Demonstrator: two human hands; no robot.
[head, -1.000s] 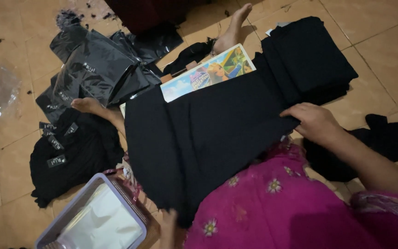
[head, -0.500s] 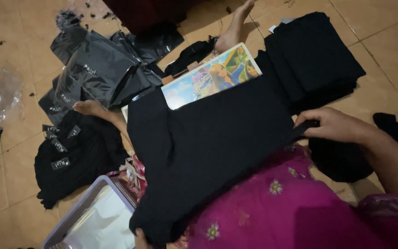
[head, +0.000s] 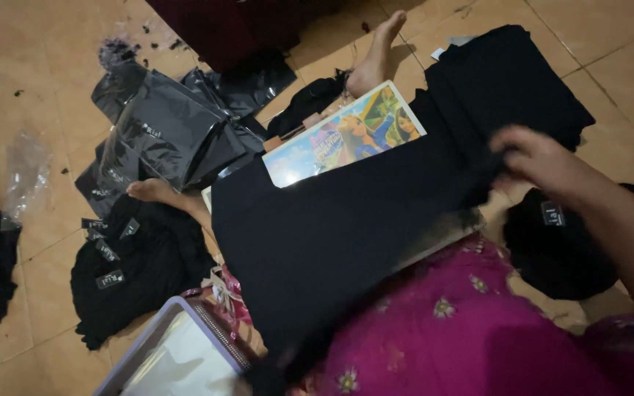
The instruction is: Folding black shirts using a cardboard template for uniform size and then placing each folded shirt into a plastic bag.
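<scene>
A lavender rectangular plastic tray (head: 157, 350) sits at the lower left on the tan tiled floor (head: 38, 66); it holds a pale, glossy sheet whose kind cannot be told. Glossy black plastic packaging bags (head: 163, 132) lie stacked at upper left, each containing dark folded material. The large black folded cloth (head: 339, 220) lies across the lap, over a colourful illustrated cardboard sheet (head: 346, 136) and beside a stack of folded black cloth (head: 508, 81). The right hand (head: 541, 161) is closed on the cloth's right edge. The left hand is out of view. Compared with half a second ago, the right hand is higher and the cloth's right edge is lifted off the lap.
</scene>
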